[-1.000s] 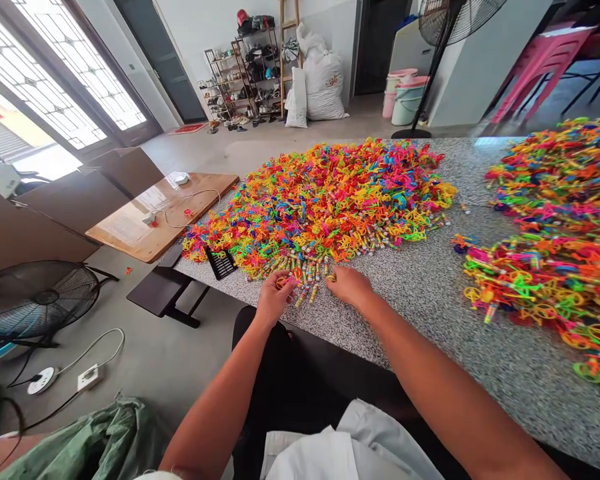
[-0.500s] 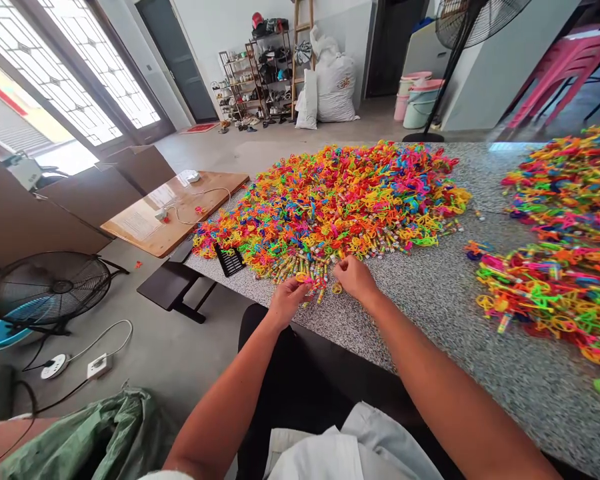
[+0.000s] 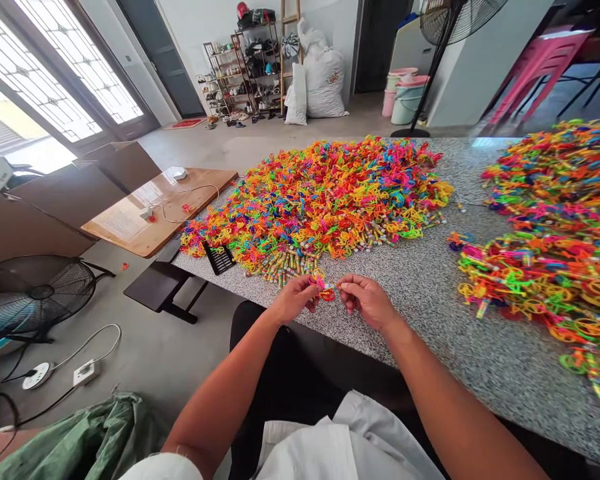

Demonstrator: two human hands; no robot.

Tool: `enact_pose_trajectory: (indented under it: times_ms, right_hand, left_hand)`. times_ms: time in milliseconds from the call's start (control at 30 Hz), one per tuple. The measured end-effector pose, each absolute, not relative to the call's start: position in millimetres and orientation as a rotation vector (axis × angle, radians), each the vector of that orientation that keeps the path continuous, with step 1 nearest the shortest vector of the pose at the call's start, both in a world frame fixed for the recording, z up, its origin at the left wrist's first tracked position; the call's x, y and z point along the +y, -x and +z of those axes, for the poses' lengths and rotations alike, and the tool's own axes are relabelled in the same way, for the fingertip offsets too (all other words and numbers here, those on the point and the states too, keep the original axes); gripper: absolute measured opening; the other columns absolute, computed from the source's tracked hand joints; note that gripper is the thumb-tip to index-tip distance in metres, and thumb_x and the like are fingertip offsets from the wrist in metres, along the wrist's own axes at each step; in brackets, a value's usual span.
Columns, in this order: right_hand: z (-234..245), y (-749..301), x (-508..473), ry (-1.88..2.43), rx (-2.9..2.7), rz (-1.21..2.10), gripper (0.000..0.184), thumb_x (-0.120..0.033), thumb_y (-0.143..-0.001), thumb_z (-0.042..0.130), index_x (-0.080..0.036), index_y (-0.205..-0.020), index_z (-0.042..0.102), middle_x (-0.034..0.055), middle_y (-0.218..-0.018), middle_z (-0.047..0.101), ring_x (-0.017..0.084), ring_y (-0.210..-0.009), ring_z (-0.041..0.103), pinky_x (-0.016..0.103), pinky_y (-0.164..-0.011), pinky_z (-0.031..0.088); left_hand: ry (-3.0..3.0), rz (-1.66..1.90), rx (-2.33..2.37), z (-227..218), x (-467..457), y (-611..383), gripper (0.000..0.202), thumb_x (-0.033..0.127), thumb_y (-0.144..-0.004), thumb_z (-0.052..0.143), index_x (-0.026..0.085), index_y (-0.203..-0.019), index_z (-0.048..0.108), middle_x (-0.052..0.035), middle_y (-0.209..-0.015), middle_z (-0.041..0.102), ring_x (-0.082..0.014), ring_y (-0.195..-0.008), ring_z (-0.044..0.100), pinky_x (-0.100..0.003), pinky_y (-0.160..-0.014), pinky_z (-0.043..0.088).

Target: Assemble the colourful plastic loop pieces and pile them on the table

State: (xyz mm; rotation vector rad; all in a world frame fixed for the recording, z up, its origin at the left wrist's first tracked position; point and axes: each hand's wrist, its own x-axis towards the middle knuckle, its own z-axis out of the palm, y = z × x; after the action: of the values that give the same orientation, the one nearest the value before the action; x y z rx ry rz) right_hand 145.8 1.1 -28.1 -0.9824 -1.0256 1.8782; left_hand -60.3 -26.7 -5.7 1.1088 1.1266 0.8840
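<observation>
My left hand (image 3: 295, 300) is closed on small plastic pieces (image 3: 327, 295) with pink, yellow and red loops, held over the table's near edge. Close on its right, my right hand (image 3: 366, 299) pinches the other end of these pieces between thumb and fingertips; the exact part is too small to make out. Just beyond both hands spreads a large pile of brightly coloured looped plastic pieces (image 3: 330, 193). Along its front edge lie several thin tubes (image 3: 286, 262) with yellow-green patterned wraps. A black slotted tray (image 3: 221, 259) leans at the pile's left front.
More coloured pieces (image 3: 540, 260) cover the right side of the speckled stone table (image 3: 410, 293). To the left are a wooden board (image 3: 185, 193) with a cable, a dark bench (image 3: 150, 287) and a floor fan (image 3: 43, 291). A green sack (image 3: 95, 433) lies at lower left.
My right hand has drawn back from the pile's front edge to meet my left hand. The left has lifted slightly with its looped pieces. The whole view has shifted a little to the right.
</observation>
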Motion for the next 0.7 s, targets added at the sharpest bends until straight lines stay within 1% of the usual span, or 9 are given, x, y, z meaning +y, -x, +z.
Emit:
enact_pose_trajectory:
  times_ms: [133, 200, 267, 333, 433, 533, 600, 633, 700]
  right_hand:
    - [-29.3, -148.5, -0.1, 0.977, -0.923, 1.995, 0.029, -0.039, -0.069, 0.081, -0.019, -0.086, 0.068, -0.0043, -0.06, 0.059, 0.009, -0.045, 0.046, 0.022, -0.041, 0.038]
    - [-30.1, -150.3, -1.0, 0.943, -0.937, 2.01, 0.029, -0.039, -0.07, 0.081, -0.019, -0.086, 0.068, -0.0041, -0.061, 0.06, 0.009, -0.046, 0.048, 0.022, -0.043, 0.041]
    - [-31.1, -153.3, -2.7, 0.902, -1.0, 1.969, 0.028, -0.041, -0.073, 0.08, -0.019, -0.088, 0.069, -0.0036, -0.063, 0.062, 0.01, -0.048, 0.051, 0.023, -0.045, 0.044]
    - [-31.5, -157.3, -5.6, 0.881, -1.114, 1.873, 0.028, -0.044, -0.079, 0.076, -0.02, -0.092, 0.071, -0.0028, -0.066, 0.064, 0.011, -0.05, 0.055, 0.025, -0.049, 0.048]
    - [-30.3, -163.2, -12.4, 0.919, -1.321, 1.688, 0.027, -0.046, -0.086, 0.069, -0.021, -0.096, 0.071, -0.0018, -0.07, 0.066, 0.014, -0.055, 0.06, 0.028, -0.055, 0.052]
    - [-29.3, -166.3, -20.5, 1.033, -1.542, 1.462, 0.024, -0.044, -0.088, 0.065, -0.023, -0.098, 0.073, -0.0018, -0.07, 0.066, 0.015, -0.057, 0.061, 0.028, -0.058, 0.051]
    - [-31.0, -170.2, -23.1, 1.129, -1.641, 1.308, 0.023, -0.041, -0.088, 0.065, -0.024, -0.099, 0.075, -0.0018, -0.069, 0.067, 0.015, -0.057, 0.06, 0.028, -0.058, 0.049]
    - [-32.6, -174.6, -22.6, 1.179, -1.649, 1.258, 0.023, -0.04, -0.088, 0.065, -0.023, -0.099, 0.075, -0.0017, -0.068, 0.067, 0.014, -0.056, 0.059, 0.027, -0.057, 0.048]
    - [-36.5, -191.6, -17.0, 1.287, -1.55, 1.199, 0.023, -0.039, -0.086, 0.066, -0.022, -0.099, 0.075, -0.0017, -0.067, 0.067, 0.014, -0.054, 0.058, 0.026, -0.054, 0.047]
  left_hand:
    - [-1.113, 0.802, 1.081, -0.8, -27.7, 59.6, 0.038, 0.052, -0.08, 0.075, 0.017, -0.084, 0.061, 0.0012, -0.068, 0.057, -0.0092, -0.058, 0.055, -0.023, -0.055, 0.054]
    - [-1.089, 0.791, 1.065, 1.6, -27.6, 60.2, 0.038, 0.051, -0.078, 0.077, 0.017, -0.084, 0.061, 0.0, -0.072, 0.059, -0.0094, -0.06, 0.056, -0.023, -0.055, 0.054]
    - [-1.055, 0.761, 1.043, 3.1, -27.7, 60.4, 0.039, 0.05, -0.076, 0.079, 0.016, -0.084, 0.061, -0.0014, -0.076, 0.061, -0.0096, -0.061, 0.057, -0.024, -0.054, 0.053]
    - [-1.04, 0.708, 1.032, 2.1, -29.1, 58.9, 0.039, 0.049, -0.075, 0.079, 0.016, -0.084, 0.061, -0.0014, -0.076, 0.061, -0.0094, -0.059, 0.056, -0.024, -0.054, 0.053]
    - [-1.083, 0.68, 1.103, -6.6, -34.0, 50.4, 0.032, 0.046, -0.08, 0.073, 0.018, -0.083, 0.058, 0.0014, -0.068, 0.057, -0.0098, -0.056, 0.054, -0.025, -0.055, 0.052]
    - [-1.282, 0.696, 1.363, -20.7, -39.0, 34.7, 0.024, 0.04, -0.087, 0.064, 0.019, -0.077, 0.055, 0.0024, -0.059, 0.054, -0.0118, -0.053, 0.054, -0.025, -0.055, 0.047]
    - [-1.467, 0.683, 1.517, -26.9, -37.3, 24.9, 0.024, 0.037, -0.091, 0.059, 0.019, -0.074, 0.057, 0.0007, -0.058, 0.056, -0.0135, -0.054, 0.055, -0.026, -0.057, 0.045]
    - [-1.55, 0.676, 1.548, -27.9, -33.6, 21.9, 0.023, 0.037, -0.092, 0.058, 0.019, -0.077, 0.06, -0.0005, -0.061, 0.059, -0.0144, -0.057, 0.057, -0.026, -0.059, 0.045]
    - [-1.675, 0.662, 1.532, -25.2, -19.3, 21.2, 0.023, 0.039, -0.093, 0.058, 0.018, -0.094, 0.068, -0.0037, -0.075, 0.068, -0.0164, -0.066, 0.062, -0.027, -0.064, 0.047]
